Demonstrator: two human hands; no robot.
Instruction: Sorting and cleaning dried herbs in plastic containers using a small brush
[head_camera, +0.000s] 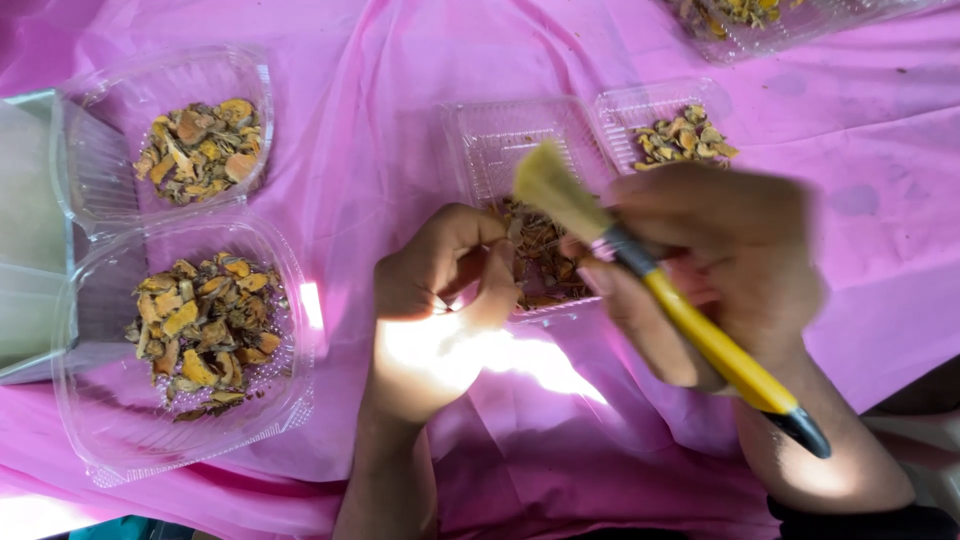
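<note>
My right hand (730, 265) grips a paintbrush (690, 320) with a yellow handle, black tip and pale bristles pointing up-left. My left hand (440, 290) is curled, its fingertips pinched together at the edge of a clear hinged plastic box (490, 135) that holds brown and orange dried root pieces (540, 260); what the fingers pinch is too small to tell. The brush bristles hover over that box, just right of my left fingers.
Two clear plastic boxes of dried orange-brown slices stand at left (200, 150) (205, 320). A smaller pile (685, 135) lies in the open lid at upper right, another box (760, 25) at the top edge. A grey container (30, 230) stands at far left. Pink cloth (860, 120) covers everything.
</note>
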